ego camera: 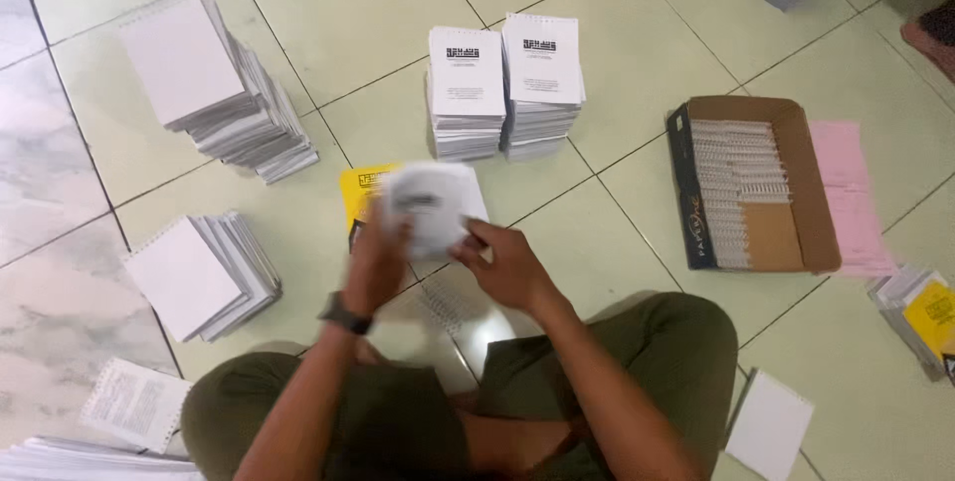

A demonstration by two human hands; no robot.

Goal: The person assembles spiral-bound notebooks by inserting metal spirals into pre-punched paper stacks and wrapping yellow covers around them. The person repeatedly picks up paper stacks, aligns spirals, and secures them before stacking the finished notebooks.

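While we sit cross-legged on the tiled floor (637,53), our left hand (376,260) and right hand (505,264) both close their grip on a blurred white booklet (434,204), held above a yellow cover (360,194). We judge assembly of one booklet to be under way. Two finished stacks (505,83) stand ahead; a box of wire spirals (744,188) lies to the right.

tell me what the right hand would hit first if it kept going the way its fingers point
The right hand points up and left, its fingers already on the blurred white booklet that both hands hold. Past it lies the left hand, probably next, though depth is unclear.
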